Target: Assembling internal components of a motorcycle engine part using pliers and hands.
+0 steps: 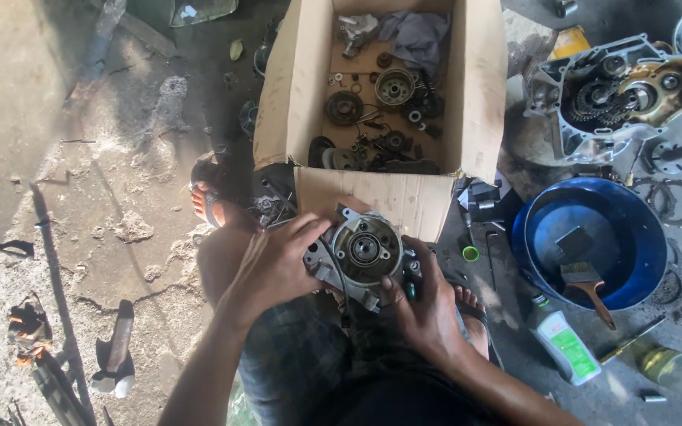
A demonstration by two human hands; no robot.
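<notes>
A grey metal engine cover (365,254) with a round bearing seat in its middle rests over my lap. My left hand (278,264) grips its left edge, fingers curled over the top. From below, my right hand (424,304) holds its lower right corner, thumb on the rim. Just beyond the part stands an open cardboard box (380,197) filled with gears, a clutch part, small fittings and a grey rag.
A blue basin (633,237) with a paintbrush (586,280) sits at the right. Behind it lies an open engine case (617,95) showing gears. A white bottle (566,343) and a screwdriver (633,341) lie on the oily floor. My sandalled feet flank the box.
</notes>
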